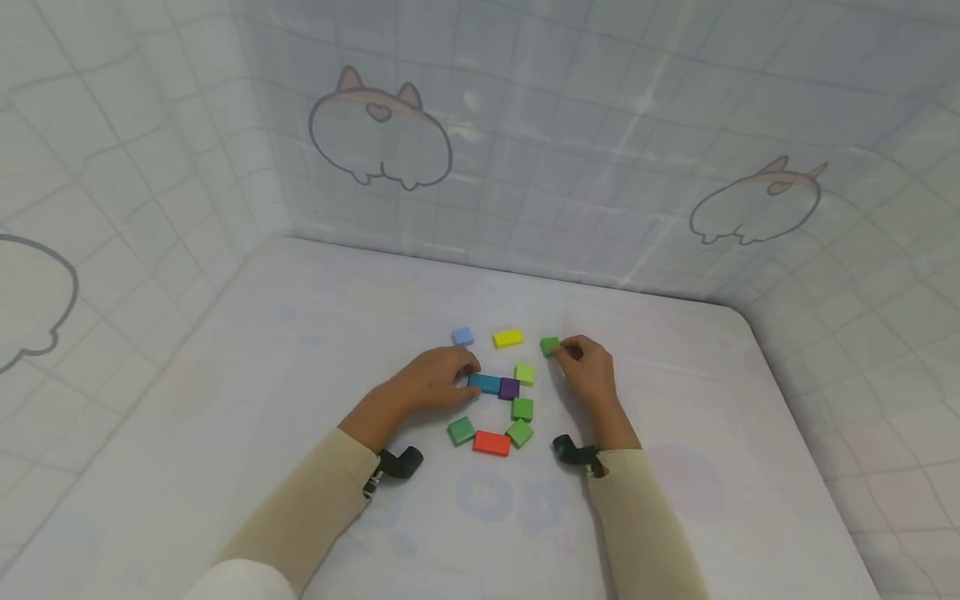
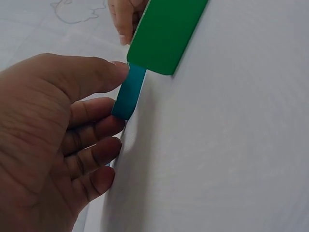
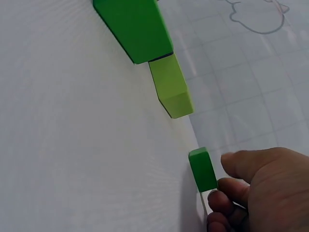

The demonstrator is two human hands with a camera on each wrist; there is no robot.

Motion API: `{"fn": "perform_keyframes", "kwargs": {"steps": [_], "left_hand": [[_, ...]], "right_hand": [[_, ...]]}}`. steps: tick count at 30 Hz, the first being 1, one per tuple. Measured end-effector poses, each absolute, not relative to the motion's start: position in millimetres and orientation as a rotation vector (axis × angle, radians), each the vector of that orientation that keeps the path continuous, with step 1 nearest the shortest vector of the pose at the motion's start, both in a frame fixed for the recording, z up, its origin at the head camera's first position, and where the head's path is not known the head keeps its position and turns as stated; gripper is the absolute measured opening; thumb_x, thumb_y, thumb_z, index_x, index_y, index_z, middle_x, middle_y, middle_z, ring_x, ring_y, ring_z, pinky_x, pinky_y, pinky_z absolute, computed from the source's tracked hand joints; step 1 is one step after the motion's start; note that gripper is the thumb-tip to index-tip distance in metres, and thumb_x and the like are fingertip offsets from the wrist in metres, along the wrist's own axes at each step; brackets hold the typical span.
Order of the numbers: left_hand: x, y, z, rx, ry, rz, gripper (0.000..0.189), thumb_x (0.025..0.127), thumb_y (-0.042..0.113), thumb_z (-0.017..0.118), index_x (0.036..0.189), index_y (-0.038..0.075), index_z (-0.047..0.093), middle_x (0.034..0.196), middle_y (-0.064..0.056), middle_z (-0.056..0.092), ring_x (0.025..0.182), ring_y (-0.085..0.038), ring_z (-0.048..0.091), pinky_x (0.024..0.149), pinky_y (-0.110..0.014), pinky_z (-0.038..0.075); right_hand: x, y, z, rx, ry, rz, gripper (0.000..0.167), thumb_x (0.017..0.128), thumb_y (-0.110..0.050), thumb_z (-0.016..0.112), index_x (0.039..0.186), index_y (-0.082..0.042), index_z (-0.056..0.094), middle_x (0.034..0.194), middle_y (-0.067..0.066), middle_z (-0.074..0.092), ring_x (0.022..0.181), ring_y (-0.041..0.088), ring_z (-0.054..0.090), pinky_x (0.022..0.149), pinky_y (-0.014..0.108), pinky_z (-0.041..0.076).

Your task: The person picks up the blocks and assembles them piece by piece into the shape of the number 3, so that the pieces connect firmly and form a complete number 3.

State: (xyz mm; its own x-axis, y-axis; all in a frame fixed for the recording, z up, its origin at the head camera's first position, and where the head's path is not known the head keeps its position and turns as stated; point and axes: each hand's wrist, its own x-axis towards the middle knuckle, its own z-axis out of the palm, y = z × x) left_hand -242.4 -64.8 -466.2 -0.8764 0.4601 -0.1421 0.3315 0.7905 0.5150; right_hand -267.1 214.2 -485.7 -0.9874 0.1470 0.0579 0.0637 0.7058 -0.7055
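In the head view my left hand [image 1: 435, 379] pinches the left end of a long blue block [image 1: 484, 383] between thumb and index finger, while the other fingers curl loosely. A purple block [image 1: 509, 389] sits at the blue block's right end. On the right, my right hand [image 1: 591, 371] reaches a small green block [image 1: 550, 346]. In the right wrist view, the index fingertip meets a lower corner of that green block [image 3: 203, 169], and a narrow gap shows between thumb and block. A lime block [image 1: 525, 373] lies just left of this hand.
Nearer me, green blocks [image 1: 522, 409], another [image 1: 520, 432], a red block [image 1: 492, 442] and a darker green block [image 1: 461, 431] form a curve. Farther back lie a yellow block [image 1: 507, 338] and a light blue block [image 1: 462, 336]. A patterned curtain wall [image 1: 525, 167] rises behind the white table [image 1: 360, 283].
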Motion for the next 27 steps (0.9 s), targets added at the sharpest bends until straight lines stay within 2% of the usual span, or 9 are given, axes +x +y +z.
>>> {"fn": "perform_keyframes", "kwargs": {"steps": [6, 12, 21, 27], "left_hand": [[-242.4, -65.2, -468.6, 0.623, 2.733, 0.718, 0.039, 0.089, 0.041, 0.072, 0.120, 0.019, 0.065, 0.113, 0.006, 0.064, 0.105, -0.012, 0.057, 0.097, -0.035, 0.050], [-243.9, -65.5, -472.3, 0.618, 2.737, 0.725, 0.038, 0.089, 0.040, 0.073, 0.121, 0.021, 0.064, 0.113, 0.008, 0.064, 0.105, -0.011, 0.057, 0.098, -0.034, 0.050], [-244.4, -66.9, -474.0, 0.642, 2.744, 0.739, 0.037, 0.089, 0.039, 0.072, 0.121, 0.021, 0.064, 0.113, 0.008, 0.064, 0.105, -0.011, 0.057, 0.097, -0.034, 0.050], [-243.3, -66.9, -473.7, 0.654, 2.751, 0.756, 0.035, 0.089, 0.037, 0.072, 0.119, 0.021, 0.065, 0.111, 0.008, 0.064, 0.102, -0.010, 0.056, 0.096, -0.033, 0.050]], "right_hand": [[-266.1, 216.0, -487.6, -0.086, -2.768, 1.143, 0.020, 0.094, -0.024, 0.066, 0.104, -0.007, 0.071, 0.093, 0.009, 0.067, 0.086, 0.024, 0.058, 0.072, 0.035, 0.048], [-267.8, 217.7, -491.6, -0.035, -2.780, 1.164, 0.023, 0.093, -0.024, 0.068, 0.112, -0.010, 0.070, 0.097, 0.007, 0.066, 0.086, 0.022, 0.056, 0.070, 0.033, 0.048], [-272.0, 222.5, -494.1, 0.131, -2.793, 1.146, 0.031, 0.097, -0.020, 0.064, 0.127, -0.010, 0.065, 0.108, 0.010, 0.065, 0.094, 0.023, 0.057, 0.080, 0.037, 0.048], [-272.2, 222.5, -492.0, 0.177, -2.833, 1.126, 0.032, 0.099, -0.020, 0.063, 0.129, -0.009, 0.065, 0.110, 0.009, 0.064, 0.094, 0.024, 0.056, 0.080, 0.038, 0.048]]}}
